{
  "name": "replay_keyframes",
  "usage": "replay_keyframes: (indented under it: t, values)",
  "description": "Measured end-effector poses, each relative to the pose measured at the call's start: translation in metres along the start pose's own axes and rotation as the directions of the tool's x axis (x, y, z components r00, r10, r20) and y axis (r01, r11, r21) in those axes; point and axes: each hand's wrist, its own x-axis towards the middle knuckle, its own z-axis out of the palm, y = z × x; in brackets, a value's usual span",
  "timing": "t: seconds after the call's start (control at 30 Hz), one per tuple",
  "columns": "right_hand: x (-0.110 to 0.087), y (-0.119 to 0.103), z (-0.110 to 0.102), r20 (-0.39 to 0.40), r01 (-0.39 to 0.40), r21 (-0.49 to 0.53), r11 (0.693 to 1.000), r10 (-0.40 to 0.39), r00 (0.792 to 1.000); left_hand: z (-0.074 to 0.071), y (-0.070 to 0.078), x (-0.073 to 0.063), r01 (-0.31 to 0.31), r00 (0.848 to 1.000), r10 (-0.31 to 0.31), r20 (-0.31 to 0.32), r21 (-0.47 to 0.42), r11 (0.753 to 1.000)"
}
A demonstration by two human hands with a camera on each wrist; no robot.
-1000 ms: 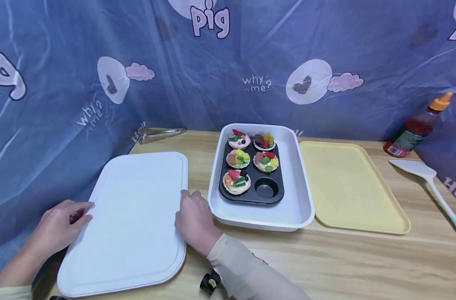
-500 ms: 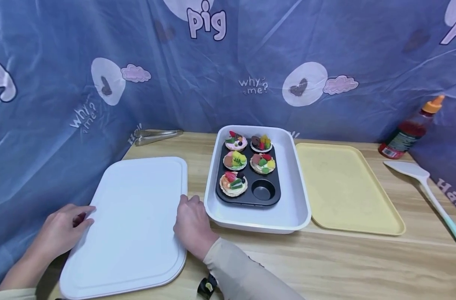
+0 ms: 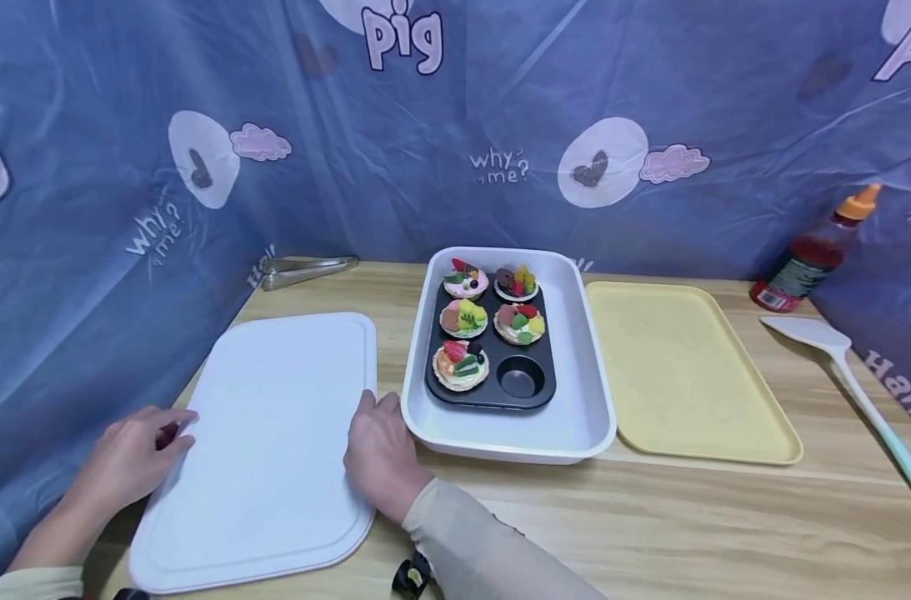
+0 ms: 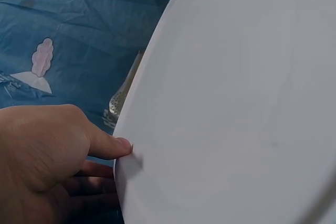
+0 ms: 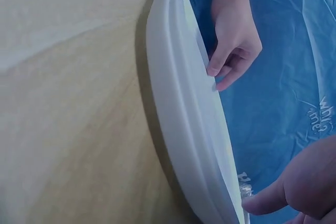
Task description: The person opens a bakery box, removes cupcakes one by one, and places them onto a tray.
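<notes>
A white rounded lid-like panel (image 3: 275,442) lies at the left of the table, between both hands. My left hand (image 3: 132,458) grips its left edge. The left wrist view shows the thumb (image 4: 118,148) on the white face and the other fingers behind the rim. At the opposite edge, my right hand (image 3: 383,450) holds the panel with bent fingers, most of them hidden in the head view. Its thumb (image 5: 268,198) meets the rim in the right wrist view, where the panel's thick, stepped edge (image 5: 178,103) shows.
Right of the panel stands a white bin (image 3: 583,400) holding a dark muffin tin (image 3: 493,398) with several fruit tarts and one bare cup. Farther right are a yellow tray (image 3: 680,375), a sauce bottle (image 3: 808,262) and a spatula (image 3: 860,392). Metal tongs (image 3: 305,271) lie behind.
The panel has shifted slightly right, closer to the white bin, with both hands keeping their hold. The head view has turned a little.
</notes>
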Motion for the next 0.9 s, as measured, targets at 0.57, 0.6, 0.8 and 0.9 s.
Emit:
replay_keyframes:
  t: [0.57, 0.6, 0.8, 0.9]
  values:
    - [-0.001, 0.000, -0.003, 0.097, -0.020, 0.005, 1.000, 0.020, 0.995, -0.006, 0.012, 0.015, 0.093, 0.985, -0.096, 0.143, 0.030, 0.995]
    - [-0.001, 0.000, -0.003, 0.108, -0.028, 0.002, 1.000, 0.028, 0.994, -0.006, 0.013, 0.015, 0.101, 0.984, -0.105, 0.146, 0.033, 0.994]
    - [-0.005, -0.009, -0.008, 0.119, -0.013, -0.065, 0.998, 0.021, 0.993, -0.008, 0.021, 0.019, 0.149, 0.974, -0.153, 0.165, 0.036, 0.988]
    - [-0.006, -0.014, -0.017, 0.094, 0.042, -0.082, 0.996, -0.034, 0.995, -0.010, 0.028, 0.023, 0.159, 0.971, -0.166, 0.173, 0.055, 0.986]
